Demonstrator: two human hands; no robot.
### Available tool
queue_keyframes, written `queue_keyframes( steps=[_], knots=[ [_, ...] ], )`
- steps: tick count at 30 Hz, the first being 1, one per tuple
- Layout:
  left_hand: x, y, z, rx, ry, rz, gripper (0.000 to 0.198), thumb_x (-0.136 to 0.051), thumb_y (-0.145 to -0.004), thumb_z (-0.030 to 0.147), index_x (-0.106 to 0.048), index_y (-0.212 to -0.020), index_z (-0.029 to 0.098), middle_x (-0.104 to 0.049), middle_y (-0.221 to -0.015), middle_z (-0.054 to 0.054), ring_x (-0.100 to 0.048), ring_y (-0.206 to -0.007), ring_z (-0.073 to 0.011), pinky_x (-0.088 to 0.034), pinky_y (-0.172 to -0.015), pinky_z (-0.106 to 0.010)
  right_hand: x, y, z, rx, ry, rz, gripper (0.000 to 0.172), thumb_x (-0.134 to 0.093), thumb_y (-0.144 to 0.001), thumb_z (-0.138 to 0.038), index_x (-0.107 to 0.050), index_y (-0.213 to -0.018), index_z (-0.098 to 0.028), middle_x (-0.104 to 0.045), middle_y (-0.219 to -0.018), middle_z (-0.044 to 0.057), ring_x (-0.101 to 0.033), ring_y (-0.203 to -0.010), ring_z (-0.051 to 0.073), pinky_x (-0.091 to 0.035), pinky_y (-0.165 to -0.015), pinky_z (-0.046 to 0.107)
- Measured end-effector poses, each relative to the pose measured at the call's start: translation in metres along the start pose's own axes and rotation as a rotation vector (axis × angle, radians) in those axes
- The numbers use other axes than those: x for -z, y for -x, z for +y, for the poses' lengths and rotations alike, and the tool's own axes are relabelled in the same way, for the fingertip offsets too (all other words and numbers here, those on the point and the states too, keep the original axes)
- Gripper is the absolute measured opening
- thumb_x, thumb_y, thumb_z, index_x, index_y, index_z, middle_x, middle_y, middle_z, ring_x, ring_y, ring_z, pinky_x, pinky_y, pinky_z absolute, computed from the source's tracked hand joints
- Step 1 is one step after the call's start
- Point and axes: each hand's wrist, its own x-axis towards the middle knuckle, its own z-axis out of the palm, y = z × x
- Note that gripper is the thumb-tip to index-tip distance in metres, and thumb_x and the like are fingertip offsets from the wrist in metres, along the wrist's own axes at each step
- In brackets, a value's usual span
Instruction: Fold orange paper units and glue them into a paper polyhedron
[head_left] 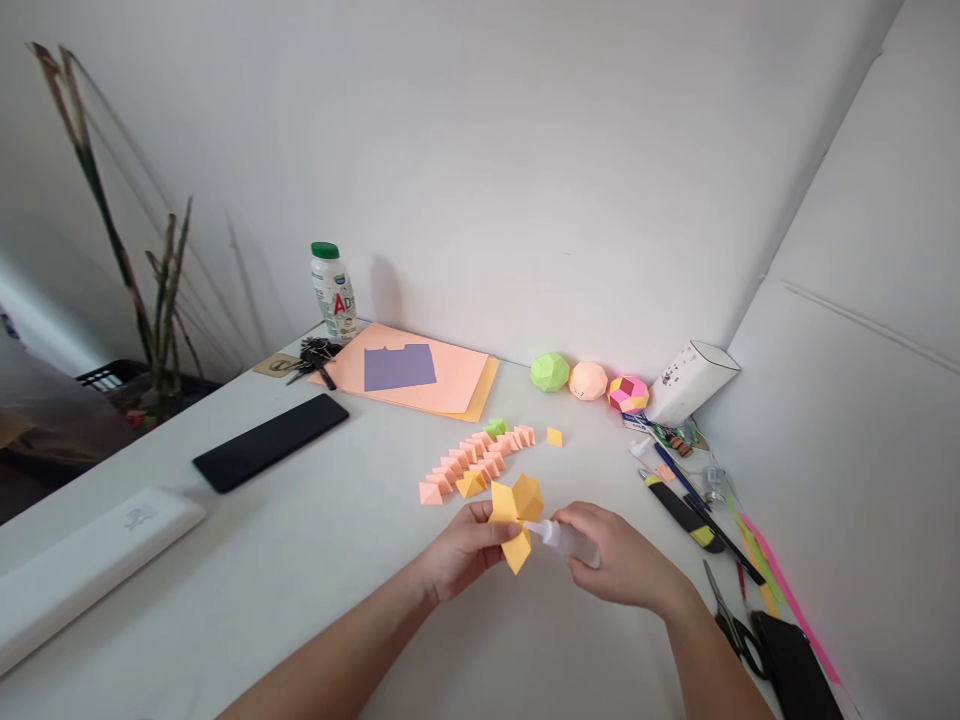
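Between the thumb and fingers of my left hand (466,555) is a yellow folded paper piece (526,495) with several pointed flaps spread out. My right hand (626,555) grips a translucent glue bottle (576,543), tilted so its nozzle tip meets the middle of the yellow piece. I cannot tell whether glue is coming out. Just beyond my hands, peach folded paper units (457,462) stand in rows on the white table (315,580). Among them are a yellow folded unit (471,485) and a green one (496,428). A small yellow paper square (554,437) lies to their right.
Paper balls, green (550,372), peach (587,381) and pink (628,394), sit by the wall. Paper sheets (457,375), a bottle (335,295), keys (319,355) and a black slab (271,442) are left. Right are a cutter (679,510), scissors (739,630) and phone (795,665).
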Motion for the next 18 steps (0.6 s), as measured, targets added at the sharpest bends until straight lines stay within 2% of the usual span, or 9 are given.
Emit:
queue_keyframes(
  steps=[7, 12, 18],
  knots=[
    [0.0011, 0.0007, -0.0009, 0.031, 0.033, 0.003, 0.014, -0.065, -0.074, 0.023, -0.066, -0.082, 0.011, -0.062, -0.08, -0.008, -0.056, -0.069, -0.0146, -0.042, -0.068, -0.029, 0.0023, 0.0021, -0.0001, 0.008, -0.023, 0.027, 0.041, -0.05, -0.07, -0.009, -0.054, -0.107, -0.027, -0.059, -0.106, 0.001, -0.056, -0.094, 0.018, -0.044, -0.081, 0.028],
    [0.001, 0.0008, 0.0001, 0.024, 0.037, 0.002, 0.013, -0.065, -0.073, 0.023, -0.065, -0.08, 0.011, -0.062, -0.077, -0.008, -0.056, -0.067, -0.0152, -0.043, -0.066, -0.029, 0.0024, 0.002, -0.0003, 0.005, -0.034, 0.026, 0.038, -0.051, -0.07, -0.01, -0.054, -0.105, -0.027, -0.059, -0.106, 0.0, -0.055, -0.096, 0.018, -0.044, -0.082, 0.029],
    [-0.0001, 0.0002, 0.0006, 0.011, 0.046, 0.006, 0.013, -0.066, -0.072, 0.023, -0.065, -0.078, 0.011, -0.061, -0.075, -0.007, -0.056, -0.066, -0.0152, -0.043, -0.065, -0.03, 0.0015, 0.0013, -0.0015, -0.082, -0.025, 0.015, 0.028, -0.053, -0.072, -0.015, -0.054, -0.098, -0.025, -0.059, -0.1, 0.001, -0.056, -0.088, 0.019, -0.045, -0.077, 0.031]
  ],
)
